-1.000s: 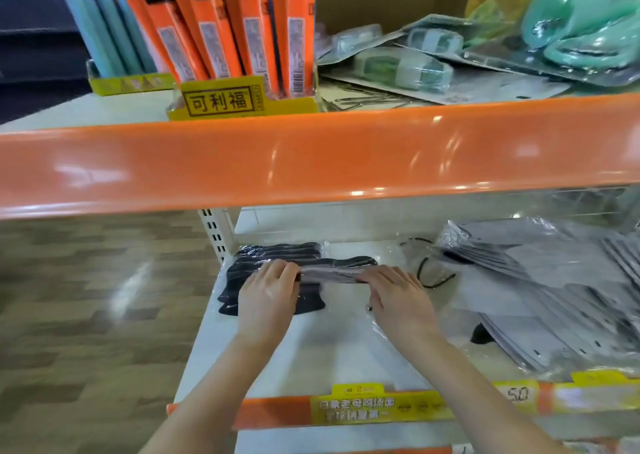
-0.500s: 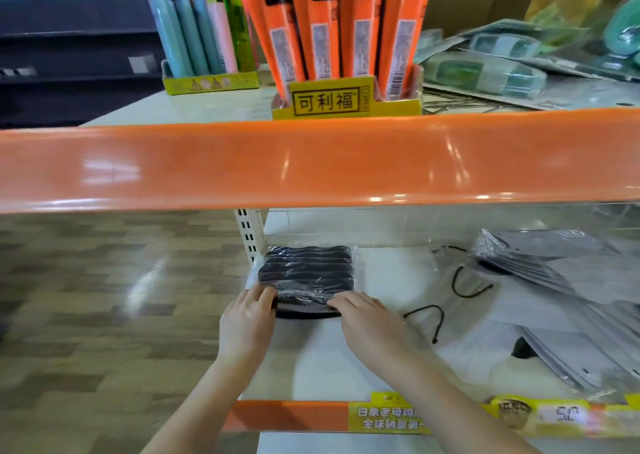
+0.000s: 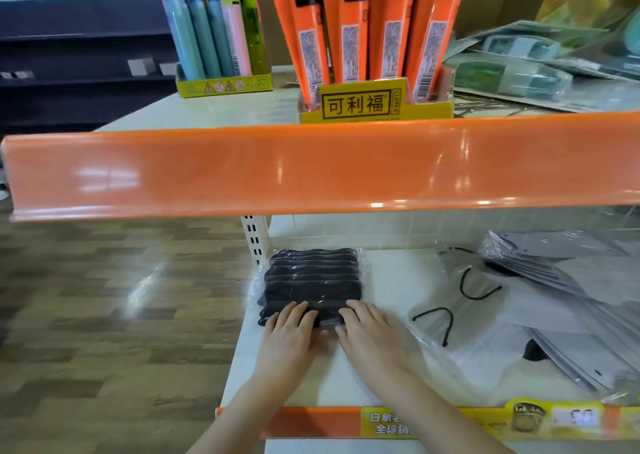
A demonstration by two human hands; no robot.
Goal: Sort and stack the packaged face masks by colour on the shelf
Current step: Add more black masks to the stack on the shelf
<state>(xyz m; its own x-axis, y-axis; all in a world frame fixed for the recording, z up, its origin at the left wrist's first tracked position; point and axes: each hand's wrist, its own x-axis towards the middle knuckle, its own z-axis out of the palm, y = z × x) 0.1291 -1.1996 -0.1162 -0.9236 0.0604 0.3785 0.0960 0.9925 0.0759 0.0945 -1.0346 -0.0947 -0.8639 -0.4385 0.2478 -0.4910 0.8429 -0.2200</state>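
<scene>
Head view: two hands are pressing on a stack of black masks point(image 3: 313, 280) at the left end of the lower shelf point(image 3: 391, 277)
Left hand point(image 3: 287, 336) and right hand point(image 3: 372, 337) are lying flat, fingers straight, on the stack's near edge; grey mask packs point(image 3: 568, 298) are sprawling well apart, further right

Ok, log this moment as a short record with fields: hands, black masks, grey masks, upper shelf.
left hand: left hand lies with fingers straight on the near edge of the black mask stack
right hand: right hand lies flat on the same edge, beside the left
black masks: one stack in clear wrap, left end of the lower shelf
grey masks: loose pile of grey mask packets at the right, apart from the black stack
upper shelf: orange packets upright in a yellow display box
</scene>
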